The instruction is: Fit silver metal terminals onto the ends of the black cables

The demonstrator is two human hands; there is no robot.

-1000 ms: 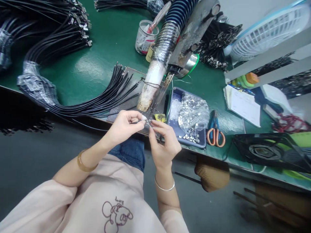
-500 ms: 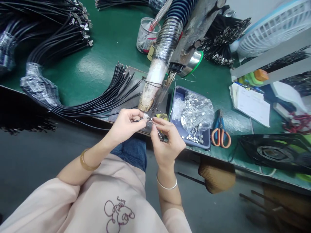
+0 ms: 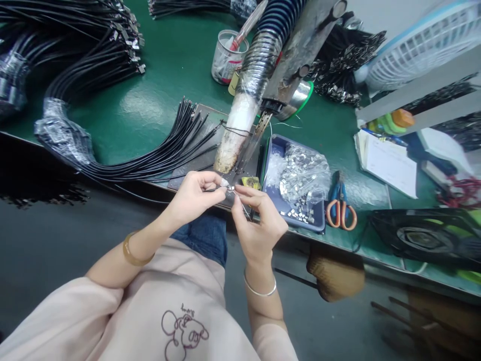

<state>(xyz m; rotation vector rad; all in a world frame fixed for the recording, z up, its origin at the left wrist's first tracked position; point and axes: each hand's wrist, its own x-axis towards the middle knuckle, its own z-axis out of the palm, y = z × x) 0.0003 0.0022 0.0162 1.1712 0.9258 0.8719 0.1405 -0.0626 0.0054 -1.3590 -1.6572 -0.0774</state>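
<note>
My left hand [image 3: 199, 193] is closed, its thumb and index finger pinching the end of a thin black cable; one fingertip wears a whitish cover. A small silvery metal connector [image 3: 232, 188] sits at the cable's end, between my two hands. My right hand [image 3: 261, 218] is also closed, thumb and index tips pinched at the connector. A thin silvery strand runs below those fingers, partly hidden. Just above is the scorched nozzle of a white tube [image 3: 235, 133]. Left of it, a bundle of black cables [image 3: 150, 164] fans out over a dark board [image 3: 205, 114].
A blue tray [image 3: 319, 220] with bagged and loose metal connectors lies right of my hands, beside orange-handled pliers [image 3: 340, 203]. A yellow sponge [image 3: 251, 182] is close to my right fingers. Behind are a clear cup [image 3: 221, 65], a wire spool [image 3: 302, 98] and a notepad [image 3: 391, 163].
Both hands stay nearly in place. The fingertips have shifted slightly, and the small metal connector between them shows more plainly now. My right wrist has moved a little to the right.
</note>
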